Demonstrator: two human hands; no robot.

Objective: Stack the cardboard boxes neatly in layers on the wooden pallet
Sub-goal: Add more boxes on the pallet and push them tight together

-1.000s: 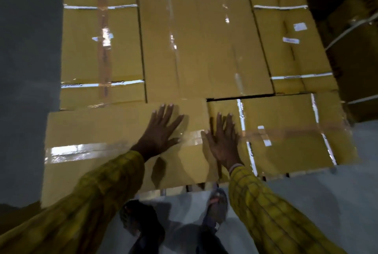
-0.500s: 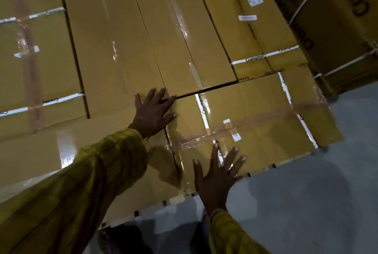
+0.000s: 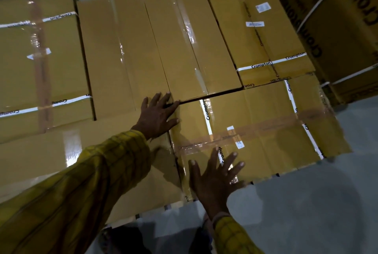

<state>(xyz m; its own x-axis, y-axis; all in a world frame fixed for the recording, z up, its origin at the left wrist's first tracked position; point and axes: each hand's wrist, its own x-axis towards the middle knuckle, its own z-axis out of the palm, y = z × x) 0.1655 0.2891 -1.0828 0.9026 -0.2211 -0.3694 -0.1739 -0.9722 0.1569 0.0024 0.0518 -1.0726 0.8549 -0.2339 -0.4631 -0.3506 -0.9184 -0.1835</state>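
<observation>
**Cardboard boxes: one flat layer, both hands pressing on top**

Cardboard boxes (image 3: 159, 45) lie side by side in one flat layer that fills most of our view. We barely see the pallet: only pale slats (image 3: 173, 205) peek out under the near edge.

Left hand (image 3: 157, 115): fingers straight and spread, palm flat on the box tops, right where the near-left box (image 3: 61, 161), the near-right box (image 3: 257, 129) and the long centre boxes meet. Fingertips reach the dark gap (image 3: 212, 95) between the centre boxes and the near-right box.

Right hand (image 3: 213, 180): fingers splayed, flat on the near-left corner of the near-right box, at its front edge. Nothing pinched or gripped by either hand.

The near-right box carries clear tape (image 3: 245, 133) across its middle and white printed straps. More strapped boxes (image 3: 347, 35) stand off to the far right, apart from the layer. Grey floor (image 3: 306, 213) shows below. Yellow checked sleeves (image 3: 86, 190) cover both arms.
</observation>
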